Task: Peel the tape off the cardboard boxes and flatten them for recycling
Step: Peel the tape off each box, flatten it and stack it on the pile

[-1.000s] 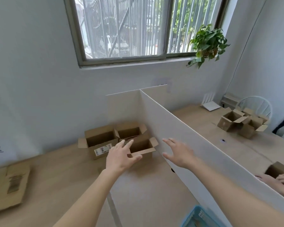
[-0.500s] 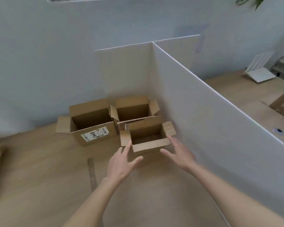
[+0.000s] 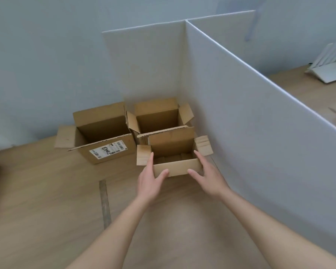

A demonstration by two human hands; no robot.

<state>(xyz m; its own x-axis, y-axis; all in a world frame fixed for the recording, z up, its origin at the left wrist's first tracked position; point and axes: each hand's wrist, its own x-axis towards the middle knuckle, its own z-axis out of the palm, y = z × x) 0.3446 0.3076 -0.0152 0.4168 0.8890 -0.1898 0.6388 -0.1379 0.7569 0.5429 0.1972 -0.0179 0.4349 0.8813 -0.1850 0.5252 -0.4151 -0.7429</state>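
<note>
Big labelled box point(image 3: 105, 140) is sitting open at approx 10 o'clock of the hands, white shipping sticker on its near wall, flaps up. Next along, the middle box point(image 3: 157, 117) is standing open at 12 o'clock, tucked into the corner of the white divider point(image 3: 260, 113). Both untouched.

Change vs 1 s ago: both hands were hovering in the air short of the boxes w/ fingers spread; half a sec ago they were closing in; now they're landing on the small front box point(image 3: 173, 154). Head cam is also tipping down, window gone from view.

Left hand point(image 3: 150, 181) is clasping the box's near-left corner, fingers running up by the left flap, thumb laid across the front wall. Right hand point(image 3: 207, 175) is doing the mirror thing at the near-right corner, thumb on the front wall, fingers up the right side. So: both hands are clamping the box between them, not yet lifting as far as I can tell. Box is resting on the wooden table point(image 3: 47, 200), touching the middle box behind it, flaps open. Something's lying inside at the bottom, can't tell what.

Meaning for task: reach phase is ending, grab is starting. Judging: next is pulling the box closer, finding tape, peeling, flattening. No tape visible from here, probably on the underside. All three boxes are still standing unflattened.
</note>
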